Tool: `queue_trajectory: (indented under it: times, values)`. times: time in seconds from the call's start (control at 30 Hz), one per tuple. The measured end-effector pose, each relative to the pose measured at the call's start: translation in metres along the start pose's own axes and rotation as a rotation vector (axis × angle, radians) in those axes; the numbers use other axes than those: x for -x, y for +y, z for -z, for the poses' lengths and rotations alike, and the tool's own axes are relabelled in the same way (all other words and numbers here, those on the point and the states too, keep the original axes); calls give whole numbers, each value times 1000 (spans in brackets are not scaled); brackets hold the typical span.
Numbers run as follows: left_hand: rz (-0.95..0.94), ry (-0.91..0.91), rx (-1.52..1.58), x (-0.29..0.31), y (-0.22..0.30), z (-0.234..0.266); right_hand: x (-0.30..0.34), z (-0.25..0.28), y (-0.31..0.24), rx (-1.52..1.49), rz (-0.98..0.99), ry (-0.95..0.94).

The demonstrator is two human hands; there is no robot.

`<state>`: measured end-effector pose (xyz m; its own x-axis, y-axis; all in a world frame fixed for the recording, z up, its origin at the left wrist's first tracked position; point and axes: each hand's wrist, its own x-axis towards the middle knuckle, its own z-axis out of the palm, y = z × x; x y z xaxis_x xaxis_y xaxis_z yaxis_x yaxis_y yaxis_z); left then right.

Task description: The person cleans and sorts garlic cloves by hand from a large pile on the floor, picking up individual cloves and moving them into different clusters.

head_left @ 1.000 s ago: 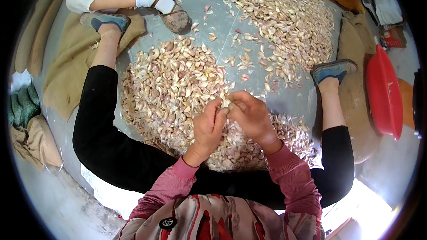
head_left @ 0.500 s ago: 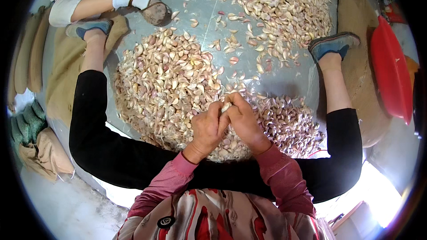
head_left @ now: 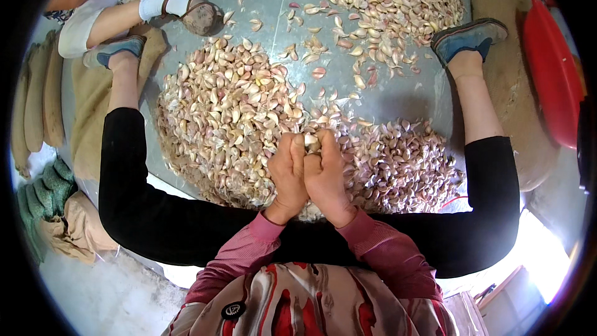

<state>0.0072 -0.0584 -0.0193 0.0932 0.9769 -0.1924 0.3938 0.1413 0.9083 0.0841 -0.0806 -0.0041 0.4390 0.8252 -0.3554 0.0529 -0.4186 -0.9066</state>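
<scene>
Between the fingertips of both hands, held close together, is a pale garlic clove. My left hand is closed, its thumb and bent fingers pressed against the clove's left side. My right hand pinches it from the right, and the two hands touch. Below them lies a wide heap of garlic cloves, whitish to tan, spreading off to the left. A pinker, darker heap of cloves sits just to the right of my hands.
My legs are spread around both heaps. A third clove pile covers the far right of the grey sheet. Another person's sandalled foot rests at the far left. Burlap sacking and a red basin stand on the right.
My hands have drawn together and straightened, both thumbs now against the clove, which shows more white. The head view has shifted slightly.
</scene>
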Motion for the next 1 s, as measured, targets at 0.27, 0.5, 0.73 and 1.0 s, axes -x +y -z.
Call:
queue_trajectory:
  times: [0.27,0.5,0.73,1.0]
  values:
    - [639,301,796,-21,-2,7,-13,19,-3,96,334,-390]
    - [659,202,986,-36,2,34,-90,57,16,415,404,174]
    - [703,58,997,-38,4,30,-154,100,29,725,477,178]
    - [749,-58,989,-25,4,16,-189,91,10,572,627,301]
